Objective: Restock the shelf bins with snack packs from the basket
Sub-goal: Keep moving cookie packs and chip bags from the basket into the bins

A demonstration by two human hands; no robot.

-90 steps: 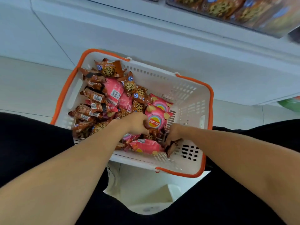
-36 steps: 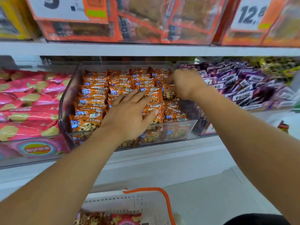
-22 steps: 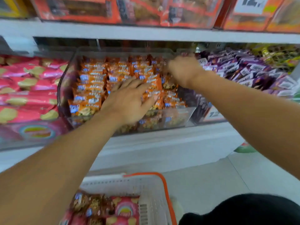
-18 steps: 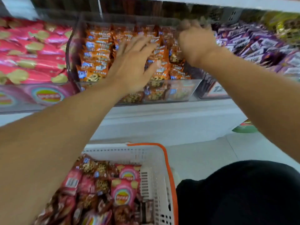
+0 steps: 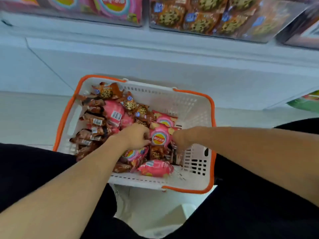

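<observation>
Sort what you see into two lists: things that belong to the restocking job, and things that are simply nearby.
Part of the job:
basket
pink chip packs
brown cookie packs
shelf bins
left hand
right hand

Simply nearby:
green package
floor

— How are the two bare forearms placed?
— Both are stretched forward and downward from the lower corners of the view, converging toward the middle. The left forearm is angled up from the lower left; the right one is laid almost level from the right edge.

— And the left hand (image 5: pixel 136 135)?
— It is seen from the back, knuckles up, with the fingers curled under. What, if anything, is gripped cannot be told.

— The right hand (image 5: pixel 181 139)?
— It is turned downward at the wrist, fingers pointed down and hidden from view, so its grasp cannot be judged. The two hands are held near each other, not touching. Black-clad legs are seen under both arms.
</observation>
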